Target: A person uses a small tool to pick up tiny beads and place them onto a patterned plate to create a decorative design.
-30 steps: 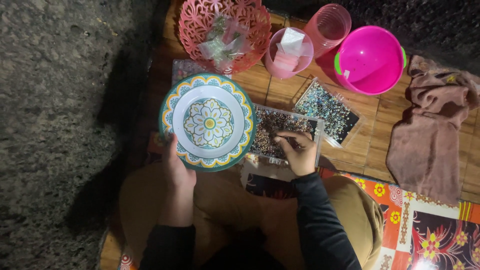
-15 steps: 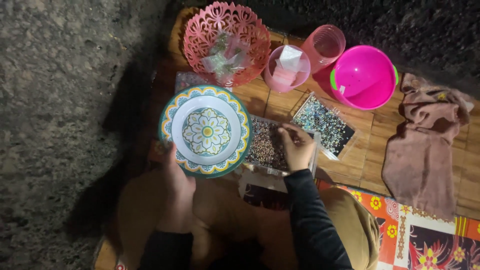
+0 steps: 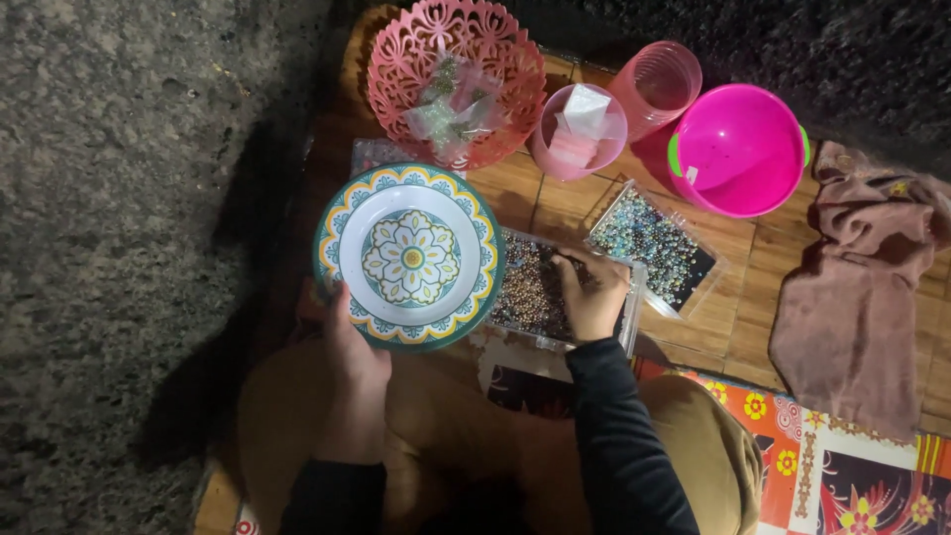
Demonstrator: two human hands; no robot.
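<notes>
Left hand point(image 3: 352, 352) grips round patterned plate point(image 3: 410, 258); rt hand point(image 3: 592, 297) in bead tray point(image 3: 535, 292).

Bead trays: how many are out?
2: one bead tray under the right hand, another bead tray beside the big pink bowl. Others may be hidden.

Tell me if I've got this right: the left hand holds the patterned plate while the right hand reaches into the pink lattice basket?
Not quite. In the head view the left hand does hold the patterned plate, but the right hand reaches into the clear tray of brownish beads, not the pink lattice basket, which sits apart, farther away.
</notes>
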